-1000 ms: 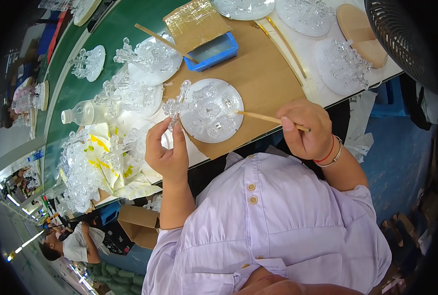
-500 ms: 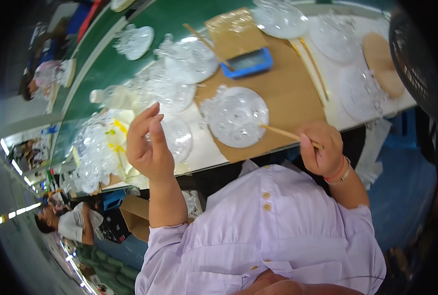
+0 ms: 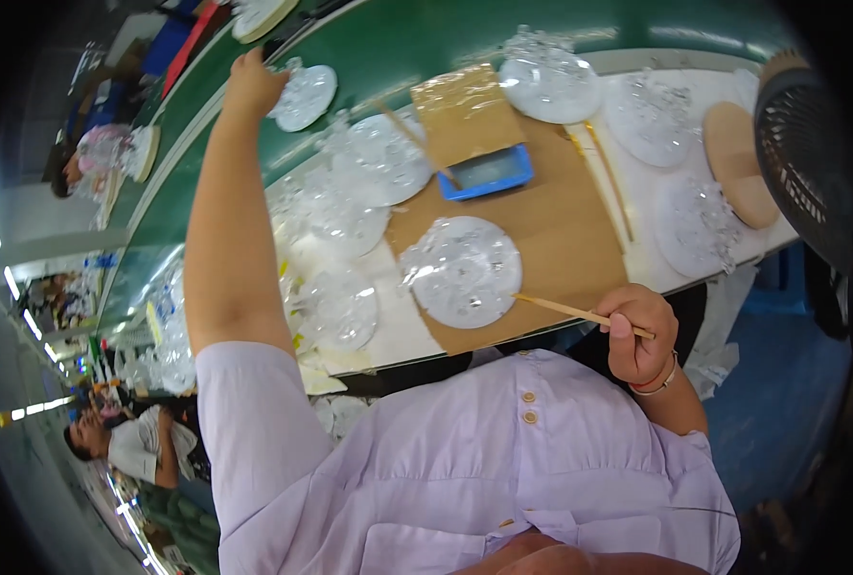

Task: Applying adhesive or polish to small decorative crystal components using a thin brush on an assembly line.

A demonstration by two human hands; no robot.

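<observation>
My right hand (image 3: pixel 637 331) is closed around a thin wooden stick (image 3: pixel 580 312), whose tip points left to the rim of a round white disc (image 3: pixel 470 302). Clear shiny plastic pieces cover part of that disc, which lies on a brown cardboard sheet (image 3: pixel 570 230). At the far left my left hand (image 3: pixel 256 88) is stretched out, thumb apart from the fingers, with nothing visible in it. Right beside it is another white disc with clear pieces (image 3: pixel 310 100); I cannot tell whether they touch. Behind the near disc stands a blue tray (image 3: pixel 489 182) holding something pale, with a second stick (image 3: pixel 417 144) leaning on it.
A brown box wrapped in clear film (image 3: pixel 465 110) adjoins the tray. More discs with clear pieces (image 3: pixel 551 84) lie around it. At right are thin sticks (image 3: pixel 609 177), tan oval pads (image 3: pixel 738 163) and a black slatted object (image 3: pixel 805 163). Another person (image 3: pixel 139 441) sits at left.
My left hand has swung up and away to the far left, beside the disc there. My right hand still holds the stick, slightly lower in view, its tip now at the disc's rim.
</observation>
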